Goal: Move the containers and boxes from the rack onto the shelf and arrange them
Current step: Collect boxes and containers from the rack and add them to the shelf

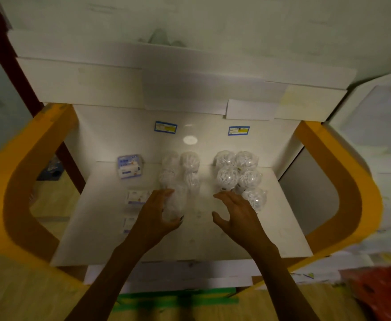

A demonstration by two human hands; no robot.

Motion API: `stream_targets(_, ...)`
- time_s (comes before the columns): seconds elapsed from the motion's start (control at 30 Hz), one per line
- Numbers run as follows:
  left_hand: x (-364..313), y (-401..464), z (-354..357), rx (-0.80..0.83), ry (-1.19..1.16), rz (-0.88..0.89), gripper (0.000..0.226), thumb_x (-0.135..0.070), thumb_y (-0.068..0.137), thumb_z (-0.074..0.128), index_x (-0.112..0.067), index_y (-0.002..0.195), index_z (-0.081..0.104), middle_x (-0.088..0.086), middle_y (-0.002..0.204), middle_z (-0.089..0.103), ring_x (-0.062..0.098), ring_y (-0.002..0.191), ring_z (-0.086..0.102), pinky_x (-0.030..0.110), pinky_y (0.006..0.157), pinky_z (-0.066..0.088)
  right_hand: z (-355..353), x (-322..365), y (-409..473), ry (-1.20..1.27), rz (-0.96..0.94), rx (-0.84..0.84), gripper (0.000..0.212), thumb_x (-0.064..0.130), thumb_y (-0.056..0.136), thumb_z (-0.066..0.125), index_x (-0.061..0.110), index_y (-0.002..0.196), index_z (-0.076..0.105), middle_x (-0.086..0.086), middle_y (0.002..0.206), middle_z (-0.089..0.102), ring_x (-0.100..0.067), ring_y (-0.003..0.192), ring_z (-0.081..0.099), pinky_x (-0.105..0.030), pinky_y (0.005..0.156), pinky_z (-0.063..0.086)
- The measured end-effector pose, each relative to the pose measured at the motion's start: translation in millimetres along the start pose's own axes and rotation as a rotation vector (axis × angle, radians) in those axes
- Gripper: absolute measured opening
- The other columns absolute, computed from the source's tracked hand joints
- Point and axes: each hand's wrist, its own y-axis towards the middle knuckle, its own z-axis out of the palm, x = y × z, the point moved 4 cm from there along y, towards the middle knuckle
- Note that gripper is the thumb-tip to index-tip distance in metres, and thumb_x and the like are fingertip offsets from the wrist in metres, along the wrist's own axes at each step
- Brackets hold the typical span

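On the white shelf [190,242] stand two groups of clear round containers with white contents. My left hand [154,215] grips the nearest clear container [175,202] of the left group [180,169], at its front end. My right hand [235,213] hovers open, fingers spread, just left of the front container [254,198] of the right group [237,169]; whether its fingertips touch a container I cannot tell. A blue-and-white box [129,166] stands at the back left. Two small white boxes [136,196] [128,224] lie left of my left hand.
Yellow frame arms [16,181] [342,181] curve round both sides of the shelf. A white upper shelf [180,89] overhangs the back. Two blue-edged labels [165,127] [239,130] are stuck on the back wall. A red bag [382,290] lies at the lower right.
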Motion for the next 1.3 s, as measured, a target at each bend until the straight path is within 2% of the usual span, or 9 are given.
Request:
stream_targets(0.17, 9.1, -1.6, 15.0, 0.017, 0.075, -0.096, 0.073, -0.040, 0.063, 0.083, -0.020, 0.123, 0.045, -0.003, 0.117, 0.048, 0.013, 0.102, 0.052, 0.031, 0.083, 0.051, -5.9, -14.4, 1.4, 0.029, -0.003, -0.004, 0.046, 0.035, 0.084, 0.066, 0.019, 0.126, 0.056, -0.001, 0.128, 0.058, -0.019, 0.119, 0.052, -0.028, 0.098, 0.035)
stream_targets(0.27, 4.0, -3.6, 15.3, 0.013, 0.177, -0.104, 0.070, -0.040, 0.066, 0.081, -0.019, 0.123, 0.047, -0.001, 0.118, 0.050, 0.014, 0.104, 0.051, 0.031, 0.083, 0.047, -6.1, -20.3, 1.4, 0.051, -0.009, 0.001, 0.045, 0.036, 0.084, 0.065, 0.019, 0.126, 0.056, 0.000, 0.128, 0.058, -0.018, 0.118, 0.053, -0.029, 0.099, 0.038)
stream_targets(0.43, -7.9, -0.2, 11.5, 0.079, 0.526, -0.009, 0.073, -0.041, 0.067, 0.078, -0.010, 0.127, 0.049, 0.008, 0.124, 0.053, 0.029, 0.110, 0.052, 0.041, 0.088, 0.046, -7.0, -27.0, -2.7, 0.069, 0.000, 0.021, 0.048, 0.040, 0.085, 0.061, 0.022, 0.129, 0.052, 0.001, 0.132, 0.056, -0.017, 0.122, 0.050, -0.039, 0.100, 0.044)
stream_targets(0.67, -45.1, 7.2, 8.9, 0.150, 0.640, 0.168, 0.070, -0.045, 0.073, 0.067, -0.014, 0.133, 0.046, 0.006, 0.133, 0.050, 0.027, 0.122, 0.045, 0.043, 0.098, 0.040, -33.7, -25.4, -26.7, 0.052, 0.088, -0.056, 0.049, 0.037, 0.081, 0.064, 0.017, 0.125, 0.057, -0.003, 0.125, 0.061, -0.021, 0.110, 0.057, -0.031, 0.092, 0.043)
stream_targets(0.77, -63.6, 8.4, 22.3, 0.223, 0.634, 0.266, 0.068, -0.051, 0.073, 0.053, -0.013, 0.130, 0.050, 0.007, 0.128, 0.055, 0.028, 0.117, 0.050, 0.044, 0.093, 0.046, -50.1, -27.4, -51.0, 0.024, 0.164, -0.084, 0.049, 0.044, 0.084, 0.056, 0.019, 0.126, 0.056, 0.000, 0.127, 0.059, -0.019, 0.112, 0.056, -0.027, 0.094, 0.039)
stream_targets(0.87, -85.9, 7.6, 45.3, 0.281, 0.603, 0.359, 0.066, -0.050, 0.070, 0.055, -0.014, 0.126, 0.054, 0.007, 0.123, 0.058, 0.028, 0.113, 0.054, 0.044, 0.088, 0.048, -67.5, -33.5, -86.0, -0.016, 0.251, -0.127, 0.048, 0.047, 0.085, 0.048, 0.024, 0.127, 0.055, 0.003, 0.128, 0.058, -0.016, 0.116, 0.053, -0.027, 0.096, 0.039)
stream_targets(0.97, -111.6, 4.0, 77.1, 0.343, 0.554, 0.449, 0.066, -0.049, 0.073, 0.054, -0.015, 0.129, 0.051, 0.007, 0.128, 0.055, 0.027, 0.118, 0.050, 0.043, 0.093, 0.044, -88.0, -46.4, -126.9, -0.047, 0.338, -0.189, 0.044, 0.041, 0.086, 0.054, 0.020, 0.124, 0.057, 0.000, 0.126, 0.059, -0.019, 0.114, 0.055, -0.033, 0.094, 0.047)
stream_targets(1.1, -154.5, -8.3, 127.4, 0.447, 0.477, 0.524, 0.066, -0.050, 0.082, 0.051, -0.022, 0.140, 0.036, 0.001, 0.143, 0.039, 0.022, 0.131, 0.034, 0.037, 0.105, 0.031, -118.7, -73.0, -174.7, -0.079, 0.465, -0.231, 0.041, 0.035, 0.087, 0.059, 0.022, 0.126, 0.054, 0.001, 0.128, 0.058, -0.019, 0.115, 0.054, -0.034, 0.092, 0.045)
stream_targets(1.3, -230.2, -33.3, 208.7, 0.524, 0.345, 0.668, 0.052, -0.049, 0.081, 0.051, -0.023, 0.127, 0.051, -0.002, 0.129, 0.051, 0.020, 0.117, 0.047, 0.036, 0.091, 0.045, -164.6, -126.1, -242.0, -0.141, 0.594, -0.287, 0.042, 0.033, 0.086, 0.065, 0.025, 0.126, 0.053, 0.004, 0.129, 0.056, -0.015, 0.116, 0.052, -0.035, 0.096, 0.045)
